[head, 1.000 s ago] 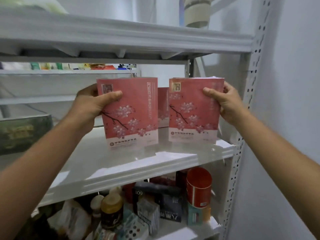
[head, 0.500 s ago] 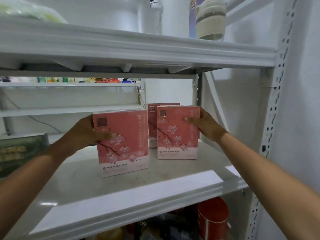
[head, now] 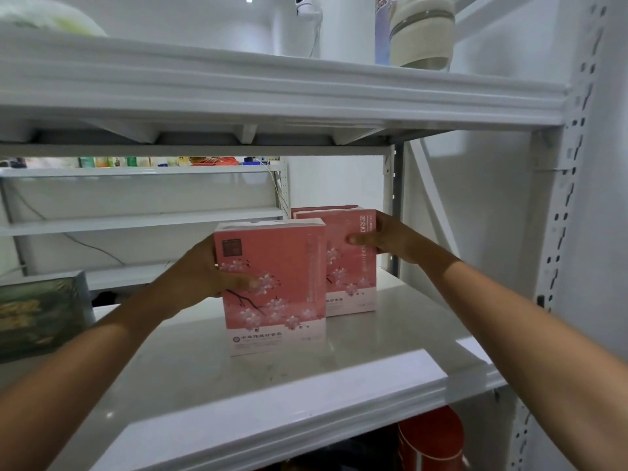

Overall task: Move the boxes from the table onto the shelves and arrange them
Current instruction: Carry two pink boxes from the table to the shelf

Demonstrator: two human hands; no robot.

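1. Middle shelf point(head: 373, 351): two pink boxes are seen upright on it.
2. Front pink box point(head: 282, 300): gripped at its left edge by the left hand point(head: 210, 273), thumb curled across the face.
3. Rear pink box point(head: 353, 283): partly overlapped by the front one, held at its right edge by the right hand point(head: 390, 239), thumb on the face.
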